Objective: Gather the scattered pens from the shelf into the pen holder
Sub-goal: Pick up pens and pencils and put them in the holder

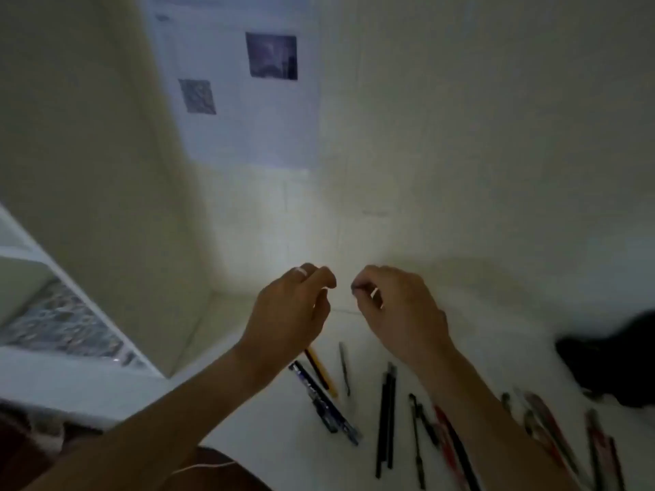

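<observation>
Several pens lie scattered on the white shelf (pixel 283 437) below my hands. A dark blue pen (pixel 322 402) and a yellow-and-black pencil (pixel 320 372) lie under my left wrist. A thin grey pen (pixel 344 366) and two black pens (pixel 386 416) lie in the middle, with a red pen (pixel 447 437) and more pens (pixel 553 430) to the right. My left hand (pixel 290 313) and my right hand (pixel 400 310) hover side by side above the shelf, fingers curled in, thumb against fingertips. I see no pen in either hand. A blurred black object (pixel 609 363) sits at the right edge; I cannot tell if it is the pen holder.
A cream wall (pixel 460 136) rises behind the shelf and a side panel (pixel 88 154) closes it on the left. A sheet with two dark pictures (pixel 248 101) hangs in the corner. White ledges and a speckled floor (pixel 63 324) lie lower left.
</observation>
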Motion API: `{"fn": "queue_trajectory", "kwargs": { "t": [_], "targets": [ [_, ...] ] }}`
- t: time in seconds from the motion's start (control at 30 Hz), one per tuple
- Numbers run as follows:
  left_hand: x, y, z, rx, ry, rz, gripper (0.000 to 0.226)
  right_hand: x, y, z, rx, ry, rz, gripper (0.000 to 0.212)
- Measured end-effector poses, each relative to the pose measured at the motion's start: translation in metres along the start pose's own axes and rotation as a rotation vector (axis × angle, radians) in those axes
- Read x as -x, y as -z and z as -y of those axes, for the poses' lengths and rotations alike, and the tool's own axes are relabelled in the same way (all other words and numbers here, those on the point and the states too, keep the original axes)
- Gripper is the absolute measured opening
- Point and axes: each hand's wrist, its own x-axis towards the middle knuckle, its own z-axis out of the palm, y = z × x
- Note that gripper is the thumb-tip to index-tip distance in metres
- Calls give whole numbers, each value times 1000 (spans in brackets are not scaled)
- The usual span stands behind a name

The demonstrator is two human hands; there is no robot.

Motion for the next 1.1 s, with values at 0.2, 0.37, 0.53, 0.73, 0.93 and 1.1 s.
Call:
{"fn": "queue_trajectory", "kwargs": {
  "t": [0.2,0.37,0.53,0.73,0.93,1.1],
  "targets": [
    [47,-113,43,21,-49,136,29,52,-114,-57,12,-82,141,8],
    [78,-172,69,40,-115,104,31,90,-179,-75,23,-51,286,19],
    [99,-194,80,62,-308,155,27,111,-205,-80,111,-52,274,26],
    [124,-196,83,60,-342,153,21,119,-209,-70,121,-113,217,18],
    [133,-203,87,66,-345,146,23,121,-206,-66,40,-260,233,21],
    [135,-207,87,80,-367,130,22,120,-207,-63,70,-317,239,21]
  ]
}}
